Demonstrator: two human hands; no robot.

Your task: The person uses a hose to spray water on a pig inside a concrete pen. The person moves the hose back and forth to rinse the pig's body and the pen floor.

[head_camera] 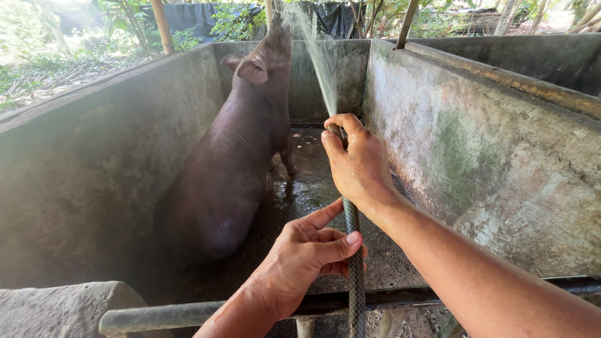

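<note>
Hose (355, 263) end is hidden under the right hand (358, 164), so nozzle can't be made out; lower run is cut off at frame bottom. Pig (235, 169) has its snout lost in the water spray (317, 56), hind legs in shadow. Right fingers (343, 120) wrapped tight round hose tip, thumb over the outlet. Left hand (307, 256), lower down, fingers closed on the hose w/ thumb across. Hose rises above the metal rail (156, 316) at pen front; pig stands by left concrete wall (94, 169).
</note>
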